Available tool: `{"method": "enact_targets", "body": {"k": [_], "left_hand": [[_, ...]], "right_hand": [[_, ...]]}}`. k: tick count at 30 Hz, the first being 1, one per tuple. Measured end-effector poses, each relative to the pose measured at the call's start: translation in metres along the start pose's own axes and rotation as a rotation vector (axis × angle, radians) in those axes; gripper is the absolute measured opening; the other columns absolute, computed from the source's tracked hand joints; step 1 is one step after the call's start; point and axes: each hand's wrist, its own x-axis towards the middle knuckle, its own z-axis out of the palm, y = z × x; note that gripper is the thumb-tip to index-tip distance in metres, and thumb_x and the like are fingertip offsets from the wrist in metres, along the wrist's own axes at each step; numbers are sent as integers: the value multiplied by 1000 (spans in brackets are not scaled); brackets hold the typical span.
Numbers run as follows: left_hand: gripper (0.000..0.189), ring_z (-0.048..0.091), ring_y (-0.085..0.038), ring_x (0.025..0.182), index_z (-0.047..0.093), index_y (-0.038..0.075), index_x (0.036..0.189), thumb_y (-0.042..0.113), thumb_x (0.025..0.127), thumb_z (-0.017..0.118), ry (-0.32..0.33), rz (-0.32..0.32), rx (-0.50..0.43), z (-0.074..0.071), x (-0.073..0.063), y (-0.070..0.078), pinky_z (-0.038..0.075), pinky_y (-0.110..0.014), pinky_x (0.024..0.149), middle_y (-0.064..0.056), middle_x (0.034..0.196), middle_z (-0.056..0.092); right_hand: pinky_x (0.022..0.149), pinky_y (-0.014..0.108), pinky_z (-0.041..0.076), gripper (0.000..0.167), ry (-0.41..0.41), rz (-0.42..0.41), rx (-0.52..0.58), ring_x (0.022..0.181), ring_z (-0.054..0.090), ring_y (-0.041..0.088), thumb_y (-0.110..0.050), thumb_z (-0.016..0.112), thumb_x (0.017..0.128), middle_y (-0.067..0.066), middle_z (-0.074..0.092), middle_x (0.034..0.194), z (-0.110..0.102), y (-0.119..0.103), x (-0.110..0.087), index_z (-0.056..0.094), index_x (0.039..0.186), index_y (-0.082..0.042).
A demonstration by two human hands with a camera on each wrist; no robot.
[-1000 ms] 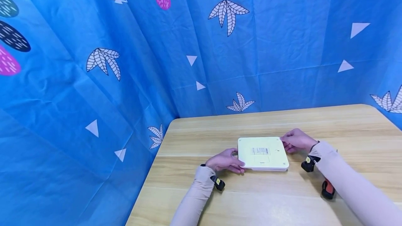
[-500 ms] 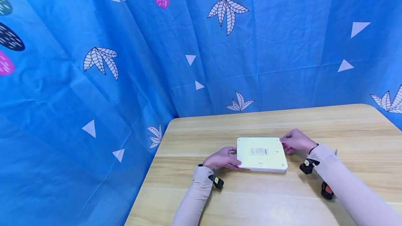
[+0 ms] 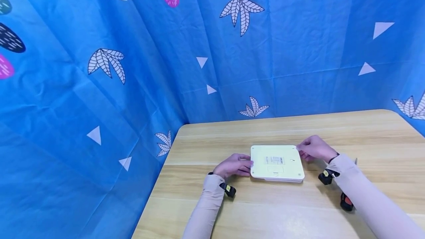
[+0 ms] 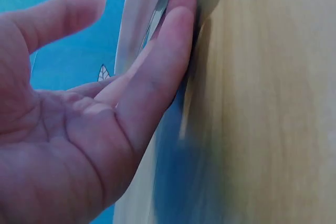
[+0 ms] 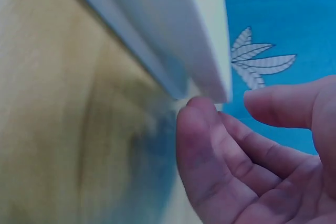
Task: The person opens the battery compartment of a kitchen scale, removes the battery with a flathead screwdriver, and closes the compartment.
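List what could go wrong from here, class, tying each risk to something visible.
The white device might slip if lifted: the left hand has its thumb apparently clear of it in the left wrist view.
It could tilt, with the right hand only at its far right corner.
The right sleeve partly hides a black-and-red object, which the arm might knock.

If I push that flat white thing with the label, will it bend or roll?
The white device probably won't bend, since its edges look straight and firm. It's unlikely to roll, being wide and flat. Its smooth-looking casing might slip a little.
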Motion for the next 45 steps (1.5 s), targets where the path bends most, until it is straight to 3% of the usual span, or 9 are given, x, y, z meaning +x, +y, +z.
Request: {"method": "enact_targets", "body": {"k": [8, 17, 26, 33, 37, 45], "left_hand": [[37, 74, -17, 88, 62, -8, 131, 15, 102, 63, 83, 32, -68, -3, 9, -3, 67, -35, 89, -20, 111, 74], [28, 71, -15, 77, 69, -6, 119, 14, 101, 66, 160, 11, -126, -2, 13, -20, 69, -32, 79, -10, 94, 72], [29, 74, -13, 77, 69, -7, 122, 12, 100, 66, 149, 24, -112, 2, 13, -14, 68, -31, 82, -19, 102, 78], [30, 75, -12, 75, 69, -8, 123, 11, 100, 66, 126, 23, -116, 2, 14, -10, 68, -31, 83, -21, 106, 77], [30, 75, -13, 74, 68, -8, 123, 10, 99, 66, 133, 25, -132, 0, 15, -10, 68, -31, 82, -21, 104, 77], [30, 76, -14, 74, 68, -7, 123, 12, 100, 66, 114, 11, -142, -3, 20, -12, 68, -32, 82, -17, 99, 77]], "right_hand": [[55, 26, 56, 32, 93, -171, -162, 69, 65, 17, -15, 59, 103, 11, 71, 80, 1, -26, -16, 68, 114, 13], [62, 21, 54, 17, 171, -367, -278, 75, 63, 12, -10, 66, 98, 14, 75, 89, 21, -54, -27, 74, 102, 3], [65, 22, 56, 12, 144, -426, -376, 76, 62, 9, -8, 70, 94, 3, 74, 86, 39, -62, -41, 75, 101, 1], [72, 34, 62, 7, 175, -484, -531, 80, 65, 12, -7, 77, 88, 0, 72, 88, 55, -71, -51, 76, 95, -5], [66, 30, 58, 9, 175, -527, -631, 76, 61, 10, -5, 80, 84, -3, 69, 85, 66, -71, -52, 74, 88, -11], [55, 23, 47, 15, 181, -515, -752, 67, 49, 9, -3, 80, 82, -2, 61, 76, 81, -67, -48, 69, 79, -13]]}}
